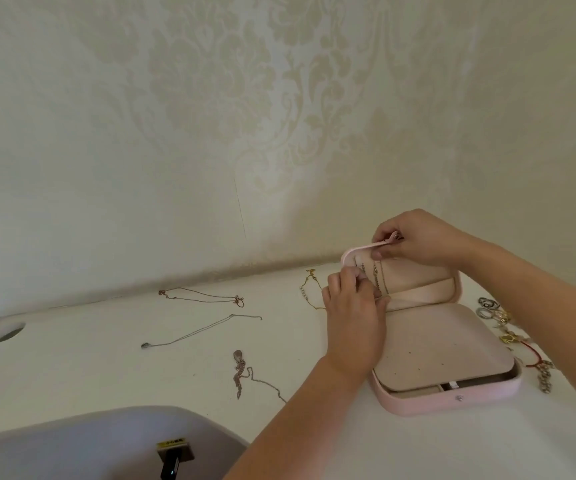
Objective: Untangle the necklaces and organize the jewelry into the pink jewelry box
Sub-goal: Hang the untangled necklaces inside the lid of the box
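Pink jewelry box (418, 407) lies open on the white table (106, 358), right of centre, its lid (421, 277) standing upright toward the wall. The right hand (421, 242) pinches the lid's top rim at a small tab. The left hand (352, 310) has its fingertips closed on the hanging chains (380, 278) inside the lid.

A hard tug here would likely slip a chain off its hook or knot it with its neighbours (they hang very close together). Releasing the rim could let the lid drop onto the left hand.

The hooks are hidden behind the right hand's fingers, and I cannot tell which chain is pinched. The gold chain (309, 289) just left of the box passes behind the left hand. Rings and bracelets (491, 311) at the right edge are partly covered by the right forearm, and the pinkish necklace (245, 372) at lower centre runs under the left forearm.
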The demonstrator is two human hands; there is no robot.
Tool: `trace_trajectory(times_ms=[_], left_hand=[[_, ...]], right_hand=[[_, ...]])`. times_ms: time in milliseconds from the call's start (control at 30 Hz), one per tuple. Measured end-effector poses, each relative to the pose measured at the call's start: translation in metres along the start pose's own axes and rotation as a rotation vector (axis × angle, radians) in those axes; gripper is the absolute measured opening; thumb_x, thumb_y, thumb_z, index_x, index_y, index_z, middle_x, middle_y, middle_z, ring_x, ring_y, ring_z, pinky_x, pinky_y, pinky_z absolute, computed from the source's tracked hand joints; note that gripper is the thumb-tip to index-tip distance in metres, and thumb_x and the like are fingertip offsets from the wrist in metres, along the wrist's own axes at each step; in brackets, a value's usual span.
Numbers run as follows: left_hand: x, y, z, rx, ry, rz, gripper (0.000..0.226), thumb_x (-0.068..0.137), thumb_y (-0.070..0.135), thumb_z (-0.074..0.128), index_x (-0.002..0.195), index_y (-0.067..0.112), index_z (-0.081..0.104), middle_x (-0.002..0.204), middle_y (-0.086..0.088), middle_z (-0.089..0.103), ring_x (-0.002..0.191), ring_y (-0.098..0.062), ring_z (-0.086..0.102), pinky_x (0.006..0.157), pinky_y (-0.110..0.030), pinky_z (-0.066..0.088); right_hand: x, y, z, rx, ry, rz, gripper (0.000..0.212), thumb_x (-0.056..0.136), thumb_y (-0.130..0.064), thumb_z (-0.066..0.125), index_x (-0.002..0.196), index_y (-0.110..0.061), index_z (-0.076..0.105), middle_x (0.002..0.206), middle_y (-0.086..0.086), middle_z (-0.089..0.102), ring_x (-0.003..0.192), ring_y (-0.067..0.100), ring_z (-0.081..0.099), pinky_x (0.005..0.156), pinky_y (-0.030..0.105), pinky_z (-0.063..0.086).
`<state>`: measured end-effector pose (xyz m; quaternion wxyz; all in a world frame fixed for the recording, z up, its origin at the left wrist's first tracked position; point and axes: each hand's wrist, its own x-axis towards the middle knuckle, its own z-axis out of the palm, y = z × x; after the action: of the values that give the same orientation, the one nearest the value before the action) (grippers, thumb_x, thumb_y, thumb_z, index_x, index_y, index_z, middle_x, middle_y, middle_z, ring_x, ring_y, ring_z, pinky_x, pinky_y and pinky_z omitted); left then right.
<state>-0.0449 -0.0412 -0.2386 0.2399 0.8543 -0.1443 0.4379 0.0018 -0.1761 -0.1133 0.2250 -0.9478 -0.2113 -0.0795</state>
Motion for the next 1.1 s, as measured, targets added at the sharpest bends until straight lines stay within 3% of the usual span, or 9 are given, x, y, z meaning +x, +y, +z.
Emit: trace_trajectory(times_ms=[100,267,400,467,567,667,767,933,1100], left_hand=[[-0.001,-0.002,0.001,0.006,-0.013,0.006,0.019,0.074,0.028,0.073,0.078,0.010,0.065,0.099,-0.005,0.053,0.090,-0.019,0.035,0.072,-0.034,0.045],[0.000,-0.001,0.002,-0.030,-0.056,-0.025,0.018,0.075,0.028,0.071,0.079,0.010,0.066,0.098,-0.006,0.054,0.091,-0.021,0.039,0.073,-0.034,0.044],[0.003,0.001,-0.005,-0.102,-0.256,-0.142,0.020,0.088,0.024,0.064,0.097,0.007,0.070,0.110,-0.009,0.053,0.102,-0.029,0.044,0.088,-0.036,0.040],[0.006,-0.002,-0.009,-0.120,-0.376,-0.207,0.024,0.093,0.020,0.056,0.107,0.006,0.068,0.118,-0.009,0.052,0.109,-0.028,0.043,0.096,-0.035,0.038],[0.011,-0.010,-0.020,-0.138,-0.492,-0.256,0.026,0.097,0.017,0.047,0.114,0.009,0.066,0.120,-0.008,0.051,0.114,-0.024,0.045,0.093,-0.031,0.039],[0.020,-0.041,-0.042,-0.197,-0.441,-0.370,0.025,0.095,0.011,0.048,0.112,0.015,0.066,0.117,-0.006,0.055,0.107,-0.021,0.055,0.088,-0.026,0.040],[0.030,-0.102,-0.077,-0.121,-0.349,-0.492,0.022,0.091,0.005,0.054,0.107,0.014,0.068,0.112,-0.006,0.064,0.099,-0.020,0.061,0.084,-0.024,0.042],[0.033,-0.188,-0.134,0.088,-0.604,-0.664,0.011,0.085,0.014,0.067,0.093,0.011,0.074,0.100,-0.001,0.071,0.097,-0.019,0.064,0.074,-0.023,0.040],[0.025,-0.202,-0.142,-0.053,-0.642,-0.703,0.005,0.081,0.019,0.074,0.085,0.017,0.075,0.085,0.006,0.070,0.084,-0.011,0.063,0.066,-0.015,0.042]], right_hand=[[-0.003,-0.001,0.002,0.064,0.043,0.015,0.011,0.076,-0.024,0.079,0.085,-0.019,0.076,0.084,0.001,0.072,0.084,0.017,0.063,0.076,0.028,0.046],[-0.004,0.005,0.005,0.026,0.055,0.056,0.020,0.076,-0.027,0.079,0.094,-0.019,0.076,0.090,-0.001,0.072,0.088,0.014,0.063,0.078,0.027,0.046],[-0.018,0.017,0.042,-0.166,0.445,-0.110,0.023,0.083,-0.013,0.071,0.106,-0.012,0.071,0.102,0.005,0.069,0.095,0.024,0.063,0.078,0.027,0.044],[-0.032,0.021,0.061,-0.148,0.546,-0.177,0.024,0.082,-0.005,0.072,0.105,-0.008,0.070,0.104,0.008,0.067,0.094,0.028,0.064,0.077,0.028,0.046],[-0.047,0.026,0.080,-0.141,0.390,-0.183,0.031,0.080,0.000,0.067,0.110,-0.008,0.068,0.109,0.010,0.065,0.089,0.030,0.065,0.074,0.035,0.051],[-0.052,0.026,0.085,-0.145,0.234,-0.140,0.029,0.088,-0.011,0.060,0.116,-0.017,0.067,0.111,0.000,0.067,0.086,0.020,0.064,0.076,0.029,0.048],[-0.050,0.025,0.088,-0.166,0.224,-0.114,0.021,0.092,-0.018,0.058,0.108,-0.021,0.071,0.106,-0.006,0.070,0.088,0.010,0.061,0.075,0.017,0.039],[-0.049,0.026,0.088,-0.192,0.199,-0.095,0.020,0.093,-0.018,0.055,0.102,-0.022,0.073,0.100,-0.007,0.070,0.077,0.003,0.049,0.072,0.018,0.037],[-0.047,0.026,0.089,-0.183,0.185,-0.095,0.019,0.092,-0.016,0.057,0.099,-0.021,0.074,0.099,-0.005,0.070,0.076,0.003,0.046,0.071,0.018,0.032]])
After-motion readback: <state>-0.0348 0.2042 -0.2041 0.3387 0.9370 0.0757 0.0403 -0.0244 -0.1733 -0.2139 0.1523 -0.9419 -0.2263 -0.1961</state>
